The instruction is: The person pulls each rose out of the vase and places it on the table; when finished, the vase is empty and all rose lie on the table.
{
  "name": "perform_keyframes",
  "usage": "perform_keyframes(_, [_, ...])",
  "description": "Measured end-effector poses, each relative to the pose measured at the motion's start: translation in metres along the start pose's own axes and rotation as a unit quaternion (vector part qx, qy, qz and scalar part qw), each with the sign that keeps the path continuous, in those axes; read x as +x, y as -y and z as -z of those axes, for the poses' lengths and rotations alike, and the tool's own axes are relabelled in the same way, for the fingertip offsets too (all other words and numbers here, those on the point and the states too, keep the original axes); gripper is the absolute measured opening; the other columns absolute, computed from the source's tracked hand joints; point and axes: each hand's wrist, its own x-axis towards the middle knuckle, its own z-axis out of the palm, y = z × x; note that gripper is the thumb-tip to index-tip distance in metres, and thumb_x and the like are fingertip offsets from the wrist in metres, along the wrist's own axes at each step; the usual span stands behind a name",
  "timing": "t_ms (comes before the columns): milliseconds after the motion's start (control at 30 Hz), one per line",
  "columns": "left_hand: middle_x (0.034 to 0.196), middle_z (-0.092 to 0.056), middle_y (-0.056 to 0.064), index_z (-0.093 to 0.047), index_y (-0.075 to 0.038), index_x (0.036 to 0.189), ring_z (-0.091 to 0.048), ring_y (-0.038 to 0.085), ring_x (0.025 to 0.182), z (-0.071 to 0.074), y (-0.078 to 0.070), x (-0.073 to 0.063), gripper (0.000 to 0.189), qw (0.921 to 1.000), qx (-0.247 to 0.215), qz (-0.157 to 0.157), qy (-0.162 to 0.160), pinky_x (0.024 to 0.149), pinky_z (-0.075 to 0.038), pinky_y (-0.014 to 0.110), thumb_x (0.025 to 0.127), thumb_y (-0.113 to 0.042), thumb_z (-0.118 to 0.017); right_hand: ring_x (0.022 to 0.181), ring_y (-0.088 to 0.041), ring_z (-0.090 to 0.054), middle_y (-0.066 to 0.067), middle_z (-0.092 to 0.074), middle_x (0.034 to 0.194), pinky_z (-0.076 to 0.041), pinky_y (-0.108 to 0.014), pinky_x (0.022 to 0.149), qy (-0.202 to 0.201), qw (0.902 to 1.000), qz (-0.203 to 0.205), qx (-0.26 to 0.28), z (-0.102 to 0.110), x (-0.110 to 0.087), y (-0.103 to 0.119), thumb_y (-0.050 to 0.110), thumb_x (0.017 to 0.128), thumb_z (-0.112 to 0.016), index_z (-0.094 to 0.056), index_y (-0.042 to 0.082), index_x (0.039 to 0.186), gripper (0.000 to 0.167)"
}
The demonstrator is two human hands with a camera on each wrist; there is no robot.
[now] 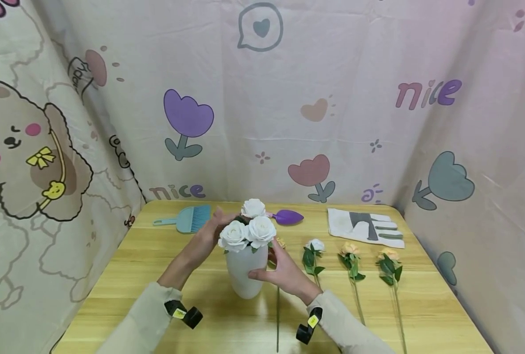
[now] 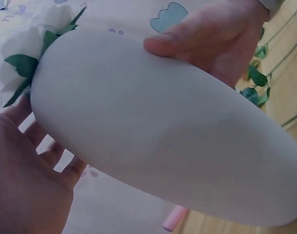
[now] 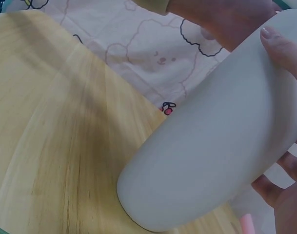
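Note:
A smooth white vase (image 1: 246, 273) stands upright near the middle of the table, with three white roses (image 1: 249, 228) bunched at its mouth. My right hand (image 1: 286, 273) grips its right side, the thumb in front and the other fingers round the far side; the right wrist view shows that thumb (image 3: 285, 51) flat on the vase. At the upper left of the vase is my left hand (image 1: 213, 226), its fingertips hidden behind the roses in the head view. In the left wrist view its fingers (image 2: 50, 153) reach fairly straight and spread beside the vase's upper part.
Right of the vase lie a white rose (image 1: 315, 246), two peach roses (image 1: 350, 249) and a yellowish rose (image 1: 281, 242) partly hidden by my right hand. Along the back are a blue bristled brush (image 1: 193, 220), a purple trowel (image 1: 287, 217) and white-grey gloves (image 1: 364, 227). Printed curtains (image 1: 262, 123) enclose the table.

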Motion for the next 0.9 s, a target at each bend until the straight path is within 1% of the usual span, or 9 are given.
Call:
perform_keyframes(100, [0.160,-0.054,0.024,-0.053,0.006,0.155,-0.051,0.034,0.152,0.003,-0.005,0.003,0.087,0.9995,-0.003,-0.025,-0.018,0.131,-0.032,0.064,0.117,-0.056,-0.007,0.151,-0.037,-0.050,-0.001,-0.042,0.171,-0.045,-0.061,0.124,0.002,1.0000,0.000,0.002,0.000,0.000,0.000,0.037,0.091,-0.089,-0.020,0.044,0.171,0.105])
perform_keyframes(200, [0.154,-0.062,0.015,-0.060,0.007,0.147,-0.054,0.017,0.147,0.005,-0.011,0.008,0.082,0.9977,-0.004,-0.047,-0.049,0.130,-0.037,0.042,0.119,-0.053,-0.013,0.149,-0.036,-0.053,-0.003,-0.048,0.166,-0.047,-0.060,0.122,0.002,1.0000,0.004,0.003,0.000,0.000,0.000,0.036,0.092,-0.089,-0.024,0.041,0.170,0.102])
perform_keyframes(267, [0.152,-0.065,0.007,-0.062,0.006,0.145,-0.054,0.011,0.147,0.006,-0.017,0.011,0.072,0.9954,-0.005,-0.063,-0.072,0.128,-0.039,0.029,0.120,-0.048,-0.022,0.147,-0.035,-0.054,-0.003,-0.052,0.163,-0.046,-0.060,0.122,0.001,1.0000,0.007,0.003,0.000,0.000,0.000,0.035,0.092,-0.089,-0.029,0.038,0.169,0.098])
perform_keyframes(333, [0.147,-0.069,-0.001,-0.063,0.005,0.144,-0.058,0.008,0.143,0.007,-0.023,0.014,0.058,0.9919,-0.002,-0.080,-0.099,0.123,-0.045,0.023,0.121,-0.039,-0.033,0.147,-0.033,-0.054,-0.003,-0.053,0.162,-0.044,-0.061,0.124,0.001,0.9999,0.011,0.002,0.000,-0.001,-0.001,0.033,0.091,-0.089,-0.032,0.035,0.168,0.096])
perform_keyframes(433, [0.142,-0.072,-0.003,-0.063,0.004,0.143,-0.066,0.010,0.135,0.010,-0.034,0.019,0.038,0.9844,-0.003,-0.109,-0.138,0.117,-0.053,0.024,0.118,-0.020,-0.049,0.147,-0.032,-0.054,-0.002,-0.053,0.162,-0.043,-0.061,0.124,0.000,0.9999,0.010,0.004,0.000,-0.001,-0.001,0.032,0.091,-0.089,-0.035,0.032,0.167,0.093])
perform_keyframes(567, [0.137,-0.073,-0.001,-0.065,0.000,0.143,-0.073,0.014,0.124,0.017,-0.049,0.023,0.032,0.9723,-0.003,-0.136,-0.190,0.110,-0.059,0.026,0.111,-0.003,-0.060,0.146,-0.032,-0.054,-0.004,-0.053,0.162,-0.043,-0.060,0.124,0.000,1.0000,0.006,0.006,0.000,-0.001,-0.001,0.031,0.091,-0.089,-0.034,0.031,0.168,0.094])
perform_keyframes(633, [0.134,-0.075,-0.003,-0.066,-0.003,0.143,-0.075,0.015,0.119,0.022,-0.057,0.024,0.034,0.9661,-0.004,-0.141,-0.216,0.106,-0.060,0.025,0.109,-0.001,-0.062,0.145,-0.033,-0.055,-0.006,-0.053,0.161,-0.045,-0.060,0.124,0.002,1.0000,0.007,0.006,0.000,-0.001,-0.001,0.030,0.091,-0.089,-0.034,0.029,0.168,0.094])
perform_keyframes(767, [0.126,-0.076,0.004,-0.066,-0.005,0.145,-0.076,0.017,0.112,0.033,-0.074,0.021,0.037,0.9521,-0.026,-0.159,-0.260,0.101,-0.064,0.029,0.109,-0.002,-0.064,0.143,-0.033,-0.056,-0.008,-0.055,0.159,-0.046,-0.060,0.122,0.004,0.9999,0.010,0.003,0.000,0.000,-0.001,0.032,0.092,-0.089,-0.035,0.026,0.167,0.092])
perform_keyframes(900, [0.134,-0.069,0.011,-0.066,-0.005,0.145,-0.076,0.020,0.116,0.045,-0.088,0.016,0.037,0.9373,-0.059,-0.173,-0.297,0.099,-0.066,0.034,0.109,-0.004,-0.065,0.143,-0.030,-0.057,-0.004,-0.056,0.158,-0.044,-0.059,0.123,0.004,0.9999,0.014,0.003,0.001,0.000,0.000,0.036,0.092,-0.089,-0.034,0.031,0.166,0.093])
